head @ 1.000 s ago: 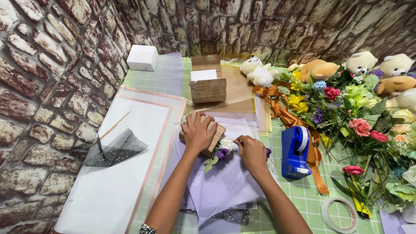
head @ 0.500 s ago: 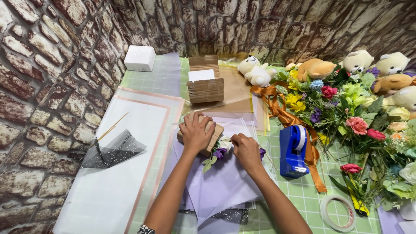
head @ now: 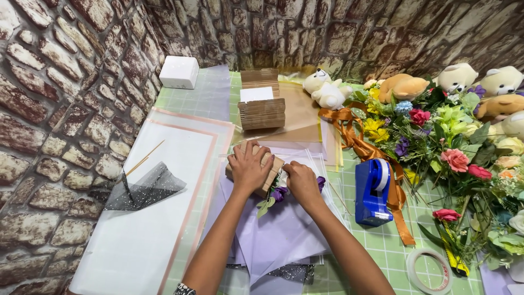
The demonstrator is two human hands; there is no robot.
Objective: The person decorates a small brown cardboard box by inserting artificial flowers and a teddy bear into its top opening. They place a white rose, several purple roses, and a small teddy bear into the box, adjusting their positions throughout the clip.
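My left hand [head: 248,165] lies flat on a small brown corrugated cardboard piece [head: 274,166] and presses it onto lilac wrapping paper [head: 275,235]. Close beside it, my right hand [head: 302,183] has its fingers closed on the edge of that cardboard, above a small sprig of purple flowers with green leaves [head: 274,196]. The sprig pokes out between the two hands, on top of the lilac sheets. Most of the cardboard is hidden under my left palm.
A blue tape dispenser [head: 374,192] stands right of my hands, with orange ribbon [head: 355,136], artificial flowers [head: 447,147] and teddy bears [head: 401,86] beyond. A tape roll [head: 431,270] and yellow cutter [head: 453,255] lie front right. Black glitter mesh [head: 143,188], white sheets, cardboard boxes [head: 262,106] and a white block [head: 179,71] sit left and back.
My right hand has slid up and left, closer to the left hand and onto the cardboard's edge. The left hand has stayed pressed on the cardboard.
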